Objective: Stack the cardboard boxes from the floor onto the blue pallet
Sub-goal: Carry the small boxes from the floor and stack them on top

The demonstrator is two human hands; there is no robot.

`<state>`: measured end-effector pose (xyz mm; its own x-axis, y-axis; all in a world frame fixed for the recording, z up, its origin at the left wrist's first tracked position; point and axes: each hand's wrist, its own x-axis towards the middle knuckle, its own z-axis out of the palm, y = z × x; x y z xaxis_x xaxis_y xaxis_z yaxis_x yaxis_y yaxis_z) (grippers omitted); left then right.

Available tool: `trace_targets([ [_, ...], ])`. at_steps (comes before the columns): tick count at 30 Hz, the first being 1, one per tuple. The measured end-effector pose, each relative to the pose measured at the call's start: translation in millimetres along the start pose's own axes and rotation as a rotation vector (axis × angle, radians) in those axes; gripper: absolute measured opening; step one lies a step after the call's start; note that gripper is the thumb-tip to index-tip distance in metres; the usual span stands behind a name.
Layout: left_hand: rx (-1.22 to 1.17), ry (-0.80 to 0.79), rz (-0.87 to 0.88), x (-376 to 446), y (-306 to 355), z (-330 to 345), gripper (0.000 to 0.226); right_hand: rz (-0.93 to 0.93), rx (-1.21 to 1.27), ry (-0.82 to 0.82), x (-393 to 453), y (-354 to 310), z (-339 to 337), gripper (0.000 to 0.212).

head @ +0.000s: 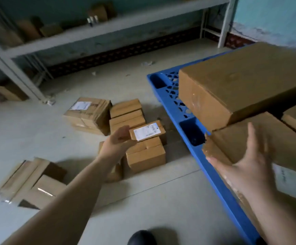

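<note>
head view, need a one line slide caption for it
Both hands open: left hand reaches toward floor boxes, right hand beside boxes on the blue pallet.

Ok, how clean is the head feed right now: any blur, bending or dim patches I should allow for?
Head view: dim, flat indoor light, no glare; the grey metal shelving at the back is soft and smeared; the open right hand shows motion blur; wide-angle bending curves the blue plastic pallet edge; the white label on the small brown cardboard box is unreadable.

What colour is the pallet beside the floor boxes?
Blue, with a lattice top; the pallet shows in the head view.
</note>
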<state>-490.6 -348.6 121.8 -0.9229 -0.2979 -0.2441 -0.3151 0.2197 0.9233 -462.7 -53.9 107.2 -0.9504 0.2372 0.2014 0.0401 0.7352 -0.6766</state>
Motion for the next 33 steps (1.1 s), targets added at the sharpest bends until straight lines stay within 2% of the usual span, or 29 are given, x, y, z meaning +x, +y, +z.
trace_targets([
  [2, -0.048, 0.104, -0.022, 6, -8, -35, 0.046, -0.154, 0.052, -0.128, 22, -55, 35, 0.122],
  [6, -0.038, 0.273, -0.074, 15, -39, -105, 0.052, -0.295, 0.155, -0.496, 30, -127, 120, 0.122],
  [12, -0.090, 0.593, -0.268, 9, -120, -217, 0.060, -0.519, 0.055, -0.920, -12, -222, 262, 0.126],
  [17, -0.084, 0.760, -0.480, -3, -195, -302, 0.065, -0.562, -0.033, -1.219, -65, -298, 376, 0.128],
  [24, -0.147, 0.900, -0.762, 28, -279, -390, 0.080, -0.495, -0.154, -1.402, -86, -372, 528, 0.134],
  [28, -0.256, 0.959, -0.818, 55, -321, -404, 0.084, -0.467, -0.181, -1.415, -97, -385, 592, 0.130],
  [30, -0.386, 0.955, -0.882, 68, -337, -399, 0.088, -0.419, -0.211, -1.440, -105, -381, 614, 0.126],
  [31, -0.467, 0.930, -0.921, 73, -342, -393, 0.085, -0.377, -0.218, -1.469, -109, -377, 622, 0.123],
  [33, -0.564, 0.907, -0.928, 82, -345, -380, 0.060, -0.273, -0.171, -1.528, -115, -369, 631, 0.117],
])
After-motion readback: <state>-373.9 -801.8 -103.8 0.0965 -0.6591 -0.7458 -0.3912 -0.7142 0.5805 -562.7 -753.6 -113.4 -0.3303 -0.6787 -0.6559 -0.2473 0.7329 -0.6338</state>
